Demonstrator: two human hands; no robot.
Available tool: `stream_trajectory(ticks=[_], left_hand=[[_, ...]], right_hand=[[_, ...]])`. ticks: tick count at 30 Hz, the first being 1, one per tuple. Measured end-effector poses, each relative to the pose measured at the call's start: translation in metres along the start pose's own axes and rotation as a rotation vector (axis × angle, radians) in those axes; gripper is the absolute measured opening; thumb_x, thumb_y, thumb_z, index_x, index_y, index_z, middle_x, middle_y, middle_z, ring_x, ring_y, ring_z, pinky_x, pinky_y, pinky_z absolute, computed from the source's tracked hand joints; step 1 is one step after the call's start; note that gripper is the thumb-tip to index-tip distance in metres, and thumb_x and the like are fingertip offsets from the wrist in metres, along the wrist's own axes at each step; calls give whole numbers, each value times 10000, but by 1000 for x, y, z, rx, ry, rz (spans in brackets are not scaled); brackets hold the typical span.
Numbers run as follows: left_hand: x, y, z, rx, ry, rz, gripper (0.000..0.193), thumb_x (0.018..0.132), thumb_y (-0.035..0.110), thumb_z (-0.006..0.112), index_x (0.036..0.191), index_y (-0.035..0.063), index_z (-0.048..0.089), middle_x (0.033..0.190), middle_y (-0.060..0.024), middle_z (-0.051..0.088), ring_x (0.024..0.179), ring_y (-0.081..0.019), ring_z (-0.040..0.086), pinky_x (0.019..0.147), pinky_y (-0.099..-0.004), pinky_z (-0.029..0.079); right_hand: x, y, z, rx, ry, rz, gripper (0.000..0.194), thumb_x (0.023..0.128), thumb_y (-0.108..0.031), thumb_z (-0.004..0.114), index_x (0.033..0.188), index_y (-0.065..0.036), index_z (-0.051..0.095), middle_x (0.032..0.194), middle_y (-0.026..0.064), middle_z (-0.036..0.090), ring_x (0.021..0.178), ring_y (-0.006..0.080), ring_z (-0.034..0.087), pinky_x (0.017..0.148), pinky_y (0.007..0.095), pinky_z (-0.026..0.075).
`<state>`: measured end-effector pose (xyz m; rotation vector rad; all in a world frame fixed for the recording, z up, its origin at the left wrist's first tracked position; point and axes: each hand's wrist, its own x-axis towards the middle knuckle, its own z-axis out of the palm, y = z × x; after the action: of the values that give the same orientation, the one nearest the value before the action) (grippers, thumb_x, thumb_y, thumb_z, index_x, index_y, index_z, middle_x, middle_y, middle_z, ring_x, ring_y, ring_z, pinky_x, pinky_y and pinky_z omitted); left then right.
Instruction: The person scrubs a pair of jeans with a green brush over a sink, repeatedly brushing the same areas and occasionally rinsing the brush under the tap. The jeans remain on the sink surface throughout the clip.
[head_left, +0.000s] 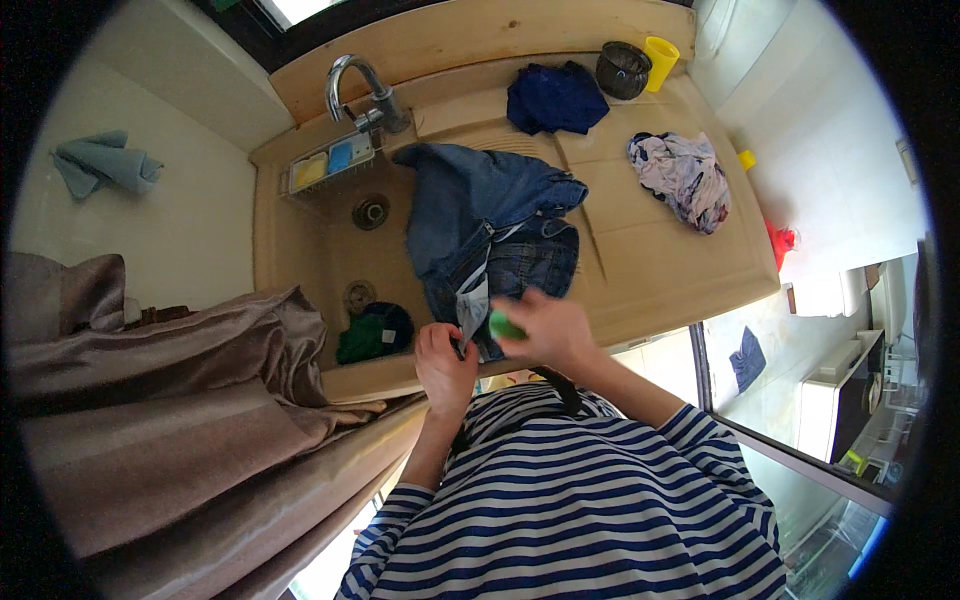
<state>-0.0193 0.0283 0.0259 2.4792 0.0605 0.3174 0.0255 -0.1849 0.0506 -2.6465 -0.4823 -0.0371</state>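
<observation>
A pair of blue denim jeans (469, 210) lies over the right side of the sink basin and onto the ribbed draining area. A pale lining (474, 300) shows along its opening. My left hand (444, 367) pinches the garment's near edge beside that lining. Just to the right, my right hand (551, 330) is closed around a small green object (506, 325) against the denim. That object is blurred, so its exact kind cannot be told.
A chrome faucet (360, 90) rises behind the basin (322, 240), beside a wire caddy (330, 163) with sponges. Green and dark cloth (367, 334) lies in the basin. Navy cloth (556, 97), a patterned garment (681, 178), a dark bowl (623, 71) and a yellow cup (661, 64) sit on the counter.
</observation>
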Motion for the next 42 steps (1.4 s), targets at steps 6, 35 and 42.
stream_trajectory(ticks=[6, 35, 42], left_hand=[[5, 18, 0, 273, -7, 438, 552, 783, -17, 703, 1322, 103, 692, 1355, -154, 615, 1333, -392, 547, 1160, -602, 381], [85, 11, 88, 128, 15, 349, 215, 981, 161, 705, 1120, 44, 590, 1481, -174, 562, 1463, -447, 458, 1186, -567, 423], [43, 7, 57, 184, -215, 233, 865, 859, 508, 822, 1520, 67, 479, 1720, -115, 310, 1624, -433, 130, 1258, -720, 82]], right_hand=[[6, 52, 4, -63, -52, 113, 567, 831, -459, 786, 1357, -279, 673, 959, 121, 656, 861, 361, 728, 700, 483, 593], [206, 211, -18, -316, 197, 392, 445, 795, -476, 788, 1006, -86, 749, 921, 179, 764, 907, 390, 746, 752, 528, 576], [139, 181, -49, -120, 493, 289, 437, 866, -502, 763, 1108, -139, 764, 1027, 144, 744, 960, 359, 742, 800, 495, 592]])
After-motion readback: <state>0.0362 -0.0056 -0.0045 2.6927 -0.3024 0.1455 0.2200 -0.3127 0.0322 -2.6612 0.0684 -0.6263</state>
